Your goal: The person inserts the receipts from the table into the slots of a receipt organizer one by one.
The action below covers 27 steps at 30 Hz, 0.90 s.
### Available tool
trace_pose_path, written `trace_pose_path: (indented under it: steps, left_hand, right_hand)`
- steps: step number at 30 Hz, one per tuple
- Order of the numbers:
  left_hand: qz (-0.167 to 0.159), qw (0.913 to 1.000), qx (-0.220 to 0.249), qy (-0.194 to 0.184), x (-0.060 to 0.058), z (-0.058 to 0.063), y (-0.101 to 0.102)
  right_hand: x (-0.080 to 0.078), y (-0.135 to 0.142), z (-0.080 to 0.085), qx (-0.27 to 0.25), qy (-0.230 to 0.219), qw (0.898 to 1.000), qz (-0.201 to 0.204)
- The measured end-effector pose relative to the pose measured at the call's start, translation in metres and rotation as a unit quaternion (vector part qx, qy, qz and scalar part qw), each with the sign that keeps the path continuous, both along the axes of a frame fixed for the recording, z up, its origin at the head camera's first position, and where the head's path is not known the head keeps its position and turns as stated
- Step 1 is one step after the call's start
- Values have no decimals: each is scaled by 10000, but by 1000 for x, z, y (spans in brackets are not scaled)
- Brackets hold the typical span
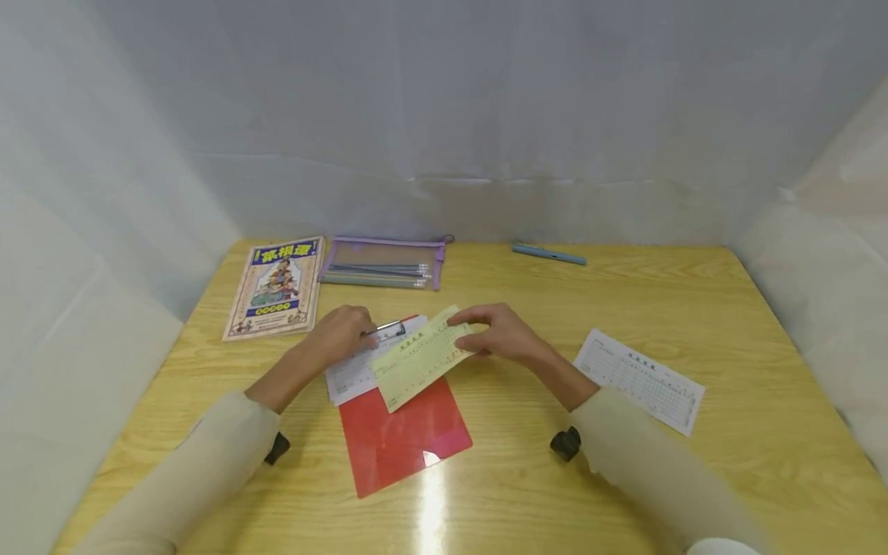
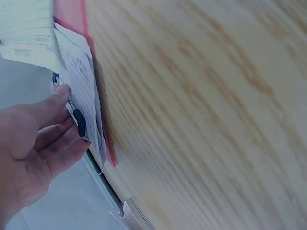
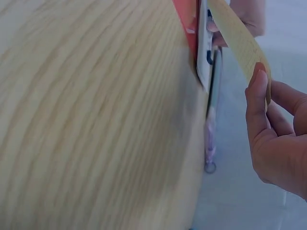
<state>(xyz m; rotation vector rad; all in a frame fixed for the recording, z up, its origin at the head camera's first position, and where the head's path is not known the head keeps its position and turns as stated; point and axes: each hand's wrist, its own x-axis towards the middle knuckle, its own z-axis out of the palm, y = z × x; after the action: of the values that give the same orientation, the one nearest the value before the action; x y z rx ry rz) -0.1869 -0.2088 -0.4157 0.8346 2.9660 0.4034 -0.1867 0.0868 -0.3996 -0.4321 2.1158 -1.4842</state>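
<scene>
While our left hand [image 1: 341, 334] pinches the clip [image 1: 400, 331] on the red board [image 1: 402, 443], our right hand [image 1: 501, 333] holds a yellow slip [image 1: 418, 361] between thumb and fingers.

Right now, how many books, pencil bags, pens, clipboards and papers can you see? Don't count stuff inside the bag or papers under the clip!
Books: 1, the comic-style book
Pencil bags: 1, the purple-edged bag
Pens: 1, the blue pen
Clipboards: 1, the red clipboard
Papers: 2, the yellow paper and the white paper
Total: 6
</scene>
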Motion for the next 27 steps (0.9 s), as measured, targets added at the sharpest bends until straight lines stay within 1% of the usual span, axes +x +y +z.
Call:
trace_pose_path:
  steps: [2,5,10,13,15,17,22,27]
  left_hand:
    - [-25,10000,32,-5,-1,0,1]
    - [-48,10000,57,-9,-1,1,1]
    - [-106,9999,72,-20,-1,1,1]
    - [-129,9999,30,-12,0,1,1]
    - [-156,9999,0,1,1,0,2]
    - [-165,9999,-11,-1,2,0,2]
    - [-181,9998,-31,-2,3,1,3]
    - [-361,9991,-214,54,3,2,2]
  right_hand:
    - [-2,-10,-4,20,-115,9999,-4]
    - [-3,-24,-8,186,-240,9995,-73]
    - [-1,-44,-14,458,-353,9975,-413]
    - [2,-52,-17,601,-223,9961,-603]
    - [4,-57,-19,765,-32,9951,-628]
    - [6,-61,-21,1020,310,9926,-575]
    - [10,-68,-21,1460,1133,9817,-451]
    - [14,-72,-20,1689,1533,9728,-398]
